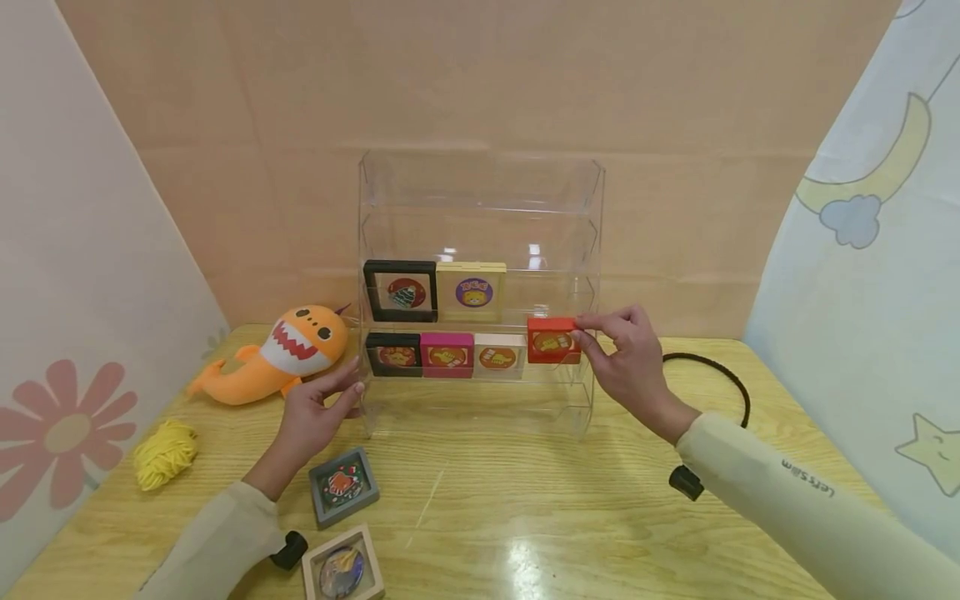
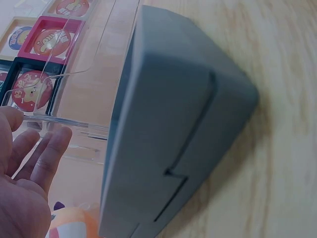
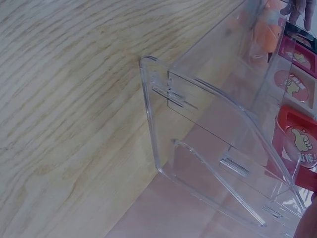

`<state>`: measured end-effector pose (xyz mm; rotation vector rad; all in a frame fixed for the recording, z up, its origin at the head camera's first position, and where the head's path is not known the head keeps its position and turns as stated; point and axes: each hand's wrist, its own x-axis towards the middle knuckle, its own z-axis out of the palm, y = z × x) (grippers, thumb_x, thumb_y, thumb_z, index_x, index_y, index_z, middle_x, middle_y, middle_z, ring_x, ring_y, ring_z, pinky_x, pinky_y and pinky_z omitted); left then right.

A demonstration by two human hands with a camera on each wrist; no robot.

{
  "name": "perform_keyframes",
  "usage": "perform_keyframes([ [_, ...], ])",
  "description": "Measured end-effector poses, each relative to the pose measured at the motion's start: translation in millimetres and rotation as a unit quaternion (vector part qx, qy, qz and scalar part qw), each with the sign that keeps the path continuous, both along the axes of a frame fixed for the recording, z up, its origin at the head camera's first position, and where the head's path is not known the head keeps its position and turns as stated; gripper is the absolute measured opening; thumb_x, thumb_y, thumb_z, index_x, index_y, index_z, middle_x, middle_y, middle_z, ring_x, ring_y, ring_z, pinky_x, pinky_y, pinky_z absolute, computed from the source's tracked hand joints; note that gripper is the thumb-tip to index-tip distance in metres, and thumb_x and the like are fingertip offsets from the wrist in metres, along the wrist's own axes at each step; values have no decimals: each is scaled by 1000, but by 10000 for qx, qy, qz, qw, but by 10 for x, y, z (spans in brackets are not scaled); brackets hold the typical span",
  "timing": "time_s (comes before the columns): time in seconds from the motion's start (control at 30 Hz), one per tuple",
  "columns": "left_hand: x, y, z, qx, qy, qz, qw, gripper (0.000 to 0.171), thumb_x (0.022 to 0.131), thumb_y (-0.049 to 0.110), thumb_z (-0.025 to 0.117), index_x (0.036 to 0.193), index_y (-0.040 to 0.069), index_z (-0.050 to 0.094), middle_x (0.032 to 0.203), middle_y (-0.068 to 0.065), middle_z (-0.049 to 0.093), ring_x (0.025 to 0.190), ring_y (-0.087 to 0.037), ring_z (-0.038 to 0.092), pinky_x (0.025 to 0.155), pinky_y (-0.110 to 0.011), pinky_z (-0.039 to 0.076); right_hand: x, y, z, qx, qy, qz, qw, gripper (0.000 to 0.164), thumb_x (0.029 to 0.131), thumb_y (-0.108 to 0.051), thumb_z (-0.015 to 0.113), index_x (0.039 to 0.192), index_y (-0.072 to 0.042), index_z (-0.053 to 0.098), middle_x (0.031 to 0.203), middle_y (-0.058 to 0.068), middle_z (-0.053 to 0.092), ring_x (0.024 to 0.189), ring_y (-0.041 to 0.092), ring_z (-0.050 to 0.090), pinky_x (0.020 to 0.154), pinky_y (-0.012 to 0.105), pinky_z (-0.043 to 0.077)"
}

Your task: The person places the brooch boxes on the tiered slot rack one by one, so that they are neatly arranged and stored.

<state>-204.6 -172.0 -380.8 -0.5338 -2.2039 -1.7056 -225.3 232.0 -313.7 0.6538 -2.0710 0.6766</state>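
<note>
At the clear rack, right grip pinching red case, left grip spread, beige case cut off

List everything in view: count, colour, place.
Table: 1, light wood, beneath
Rack: 1, clear, mid-table
Upper frames: 2, black, yellow, on rack
Lower frames: 3, black, magenta, cream, on rack
Red frame: 1, red, rack's lower right
Grey frame: 1, grey, left foreground
Beige frame: 1, beige, nearer than grey
Plush shark: 1, orange, rack's left
Yarn: 1, yellow, table's left
Cord: 1, dark, table's right
Backdrop: 1, peach, behind rack
Side panels: 2, pale, flanking
Wrist devices: 2, black, by cuffs
Sleeves: 2, cream, forearms
Left hand: 1, at rack's left
Right hand: 1, pinching red frame
</note>
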Motion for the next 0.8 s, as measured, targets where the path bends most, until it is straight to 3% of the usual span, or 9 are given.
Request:
perform_keyframes([
  [0.17, 96, 54, 133, -63, -54, 59, 9999, 37, 90, -9, 58, 126, -12, 53, 119, -28, 57, 89, 1, 61, 60, -34, 58, -3, 0, -57, 125, 116, -31, 9998, 22, 76, -2, 79, 97, -1, 73, 85, 8, 69, 72, 23, 39, 58, 31, 28],
  [0.3, 121, 70, 170, -84, -121, 85, 9999, 37, 90, -8, 59, 126, -12, 53, 119, -28, 57, 90, 0, 61, 61, -34, 58, -15, 3, -110, 170, 175, -38, 9997, 22, 75, -2, 79, 97, 0, 73, 87, 10, 70, 78, 27, 47, 64, 38, 37],
  [0.5, 112, 69, 164, -90, -105, 75, 9999, 37, 90, -7, 59, 126, -11, 53, 117, -29, 58, 90, -1, 62, 61, -34, 58, -23, 14, -175, 264, 86, -180, 9995, 19, 76, -5, 79, 94, -1, 73, 92, 12, 71, 91, 32, 52, 74, 53, 40],
  [0.67, 104, 66, 153, -135, -108, 73, 9998, 37, 90, -9, 58, 126, -12, 52, 116, -29, 58, 90, -1, 62, 61, -35, 58, -13, 20, -196, 307, -10, -213, 9993, 19, 76, -7, 79, 94, -2, 74, 91, 11, 71, 91, 32, 53, 73, 54, 39],
  [0.8, 31, 19, 51, -79, -107, 56, 9999, 38, 90, -8, 58, 128, -9, 53, 118, -27, 59, 90, 0, 61, 61, -35, 58, -15, 17, -197, 346, 2, -194, 9992, 19, 76, -7, 79, 93, -2, 74, 90, 11, 71, 88, 31, 53, 71, 52, 40],
])
